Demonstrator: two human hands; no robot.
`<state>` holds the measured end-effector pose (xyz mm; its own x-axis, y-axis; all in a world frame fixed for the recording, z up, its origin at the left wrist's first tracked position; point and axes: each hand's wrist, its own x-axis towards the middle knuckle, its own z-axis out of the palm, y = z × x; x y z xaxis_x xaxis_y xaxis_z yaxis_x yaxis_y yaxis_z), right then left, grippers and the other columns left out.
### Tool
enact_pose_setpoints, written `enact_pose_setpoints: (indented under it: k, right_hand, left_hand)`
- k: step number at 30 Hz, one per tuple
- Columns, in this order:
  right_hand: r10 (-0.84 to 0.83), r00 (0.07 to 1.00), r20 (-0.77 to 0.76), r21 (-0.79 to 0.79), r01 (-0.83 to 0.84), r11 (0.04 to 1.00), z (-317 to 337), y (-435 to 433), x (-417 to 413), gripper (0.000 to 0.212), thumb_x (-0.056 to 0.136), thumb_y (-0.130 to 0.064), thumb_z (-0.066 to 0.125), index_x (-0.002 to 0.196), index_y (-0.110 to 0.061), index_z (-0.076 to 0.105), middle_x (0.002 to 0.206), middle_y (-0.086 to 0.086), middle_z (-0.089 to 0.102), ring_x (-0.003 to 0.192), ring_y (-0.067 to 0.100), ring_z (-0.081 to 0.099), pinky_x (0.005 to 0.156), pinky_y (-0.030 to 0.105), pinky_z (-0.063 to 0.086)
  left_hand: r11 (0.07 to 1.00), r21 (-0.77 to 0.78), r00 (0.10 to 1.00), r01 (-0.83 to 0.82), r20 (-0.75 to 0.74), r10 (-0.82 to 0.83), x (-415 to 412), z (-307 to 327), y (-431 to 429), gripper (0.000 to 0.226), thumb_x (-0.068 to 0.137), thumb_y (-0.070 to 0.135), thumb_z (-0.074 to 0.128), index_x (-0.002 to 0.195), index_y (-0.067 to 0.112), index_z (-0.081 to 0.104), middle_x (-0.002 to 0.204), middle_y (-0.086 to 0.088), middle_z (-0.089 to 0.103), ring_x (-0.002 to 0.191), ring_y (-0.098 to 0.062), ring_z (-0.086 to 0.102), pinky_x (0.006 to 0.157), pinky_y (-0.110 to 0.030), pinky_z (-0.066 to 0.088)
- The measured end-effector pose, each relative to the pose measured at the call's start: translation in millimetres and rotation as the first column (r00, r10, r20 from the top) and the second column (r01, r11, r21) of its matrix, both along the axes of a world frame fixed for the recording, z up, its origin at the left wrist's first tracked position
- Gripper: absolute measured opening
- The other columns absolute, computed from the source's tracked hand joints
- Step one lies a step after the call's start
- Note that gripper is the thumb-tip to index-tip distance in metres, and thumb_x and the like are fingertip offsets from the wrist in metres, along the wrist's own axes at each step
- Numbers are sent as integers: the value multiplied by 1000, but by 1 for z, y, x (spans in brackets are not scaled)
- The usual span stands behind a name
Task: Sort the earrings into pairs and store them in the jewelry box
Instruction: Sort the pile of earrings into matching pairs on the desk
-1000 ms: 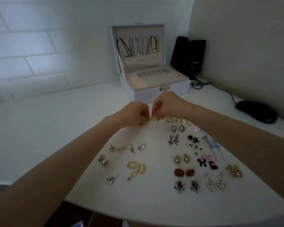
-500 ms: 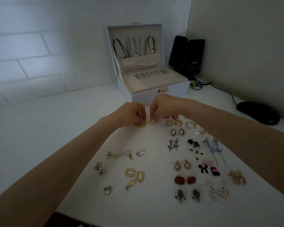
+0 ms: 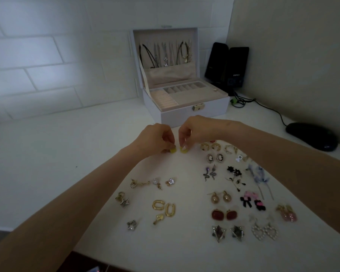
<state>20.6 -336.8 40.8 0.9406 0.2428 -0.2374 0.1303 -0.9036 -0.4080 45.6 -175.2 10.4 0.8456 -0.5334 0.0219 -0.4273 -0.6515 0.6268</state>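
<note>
Left hand (image 3: 155, 138) and right hand (image 3: 196, 130) are each pinching one yellow earring (image 3: 172, 150), side by side on the tabletop (image 3: 67, 163). They're looking light, hard, fiddly: edge pinches are working. Box (image 3: 175, 116) is sitting just beyond the fingers (image 3: 182, 139).

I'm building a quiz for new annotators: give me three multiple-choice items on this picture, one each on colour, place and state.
1. What colour are the earrings pinched by the left hand and right hand? A) red B) blue C) yellow
2. Where does the jewelry box stand? A) beyond the hands, near the wall B) left of the left forearm C) at the table's near edge
3. How is the box's lid? A) latched shut B) open, upright C) off, lying flat
1 C: a yellow piece shows in each pinch. 2 A: it stands past both hands. 3 B: necklaces hang inside it.
</note>
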Motion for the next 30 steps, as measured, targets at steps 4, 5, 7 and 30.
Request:
enact_pose_setpoints:
  k: [4, 5, 7, 30]
  right_hand:
    - [-26, 1000, 1, 29, 26, 999, -4, 3, 0, 11, 73, -20, 77, 74, -24, 67, 80, -9, 62, 79, 7, 56, 69, 20, 42]
    - [-29, 1000, -7, 28, 30, 999, -4, 3, -1, 11, 73, -20, 77, 74, -24, 67, 79, -8, 63, 78, 6, 57, 68, 19, 42]
    - [-28, 1000, -13, 27, 28, 999, -3, 3, -2, 10, 72, -20, 78, 74, -22, 68, 77, -8, 63, 76, 5, 57, 66, 19, 42]
    - [-109, 992, 57, 24, 108, 994, -4, 5, -16, 10, 74, -11, 76, 81, -14, 70, 71, -4, 62, 60, 4, 56, 55, 14, 42]
  left_hand:
    - [992, 128, 998, -5, 61, -3, 1, 1, 5, 17, 75, 20, 74, 87, 12, 65, 81, 1, 61, 74, -11, 55, 67, -16, 42]
    - [989, 149, 998, -4, 56, -5, 1, 2, 6, 18, 75, 21, 74, 87, 12, 65, 81, 0, 62, 74, -12, 56, 67, -16, 42]
    - [980, 200, 998, 8, 59, -20, 0, 4, 8, 18, 76, 23, 74, 85, 12, 64, 80, -2, 64, 72, -13, 57, 70, -22, 45]
    - [996, 43, 997, 81, 2, -81, -11, 2, -5, 5, 82, 6, 65, 86, 9, 65, 82, -2, 65, 67, -10, 62, 70, -20, 52]
